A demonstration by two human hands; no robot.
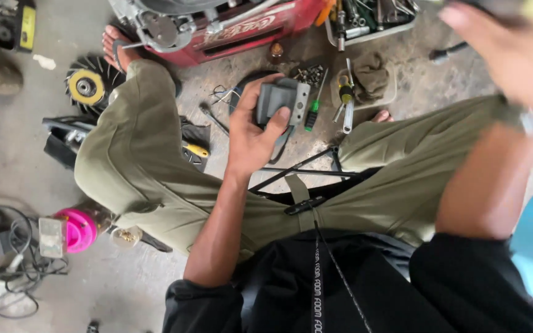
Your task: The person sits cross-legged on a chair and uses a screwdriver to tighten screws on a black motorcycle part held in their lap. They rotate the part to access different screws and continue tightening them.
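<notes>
— What's around me?
— Concrete floor [7, 154] strewn with tools.
— My left hand [251, 132]?
— Curled around a grey housing [279, 102], its long axis running away from me, just left of the green screwdriver [311, 114].
— And the right hand [513, 55]?
— Raised well apart to the right, blurred; I cannot tell its grip.

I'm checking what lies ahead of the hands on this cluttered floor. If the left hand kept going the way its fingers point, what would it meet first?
The left hand already holds a grey part. Straight on, probably the small screws, then the red machine; depth is unclear.
</notes>
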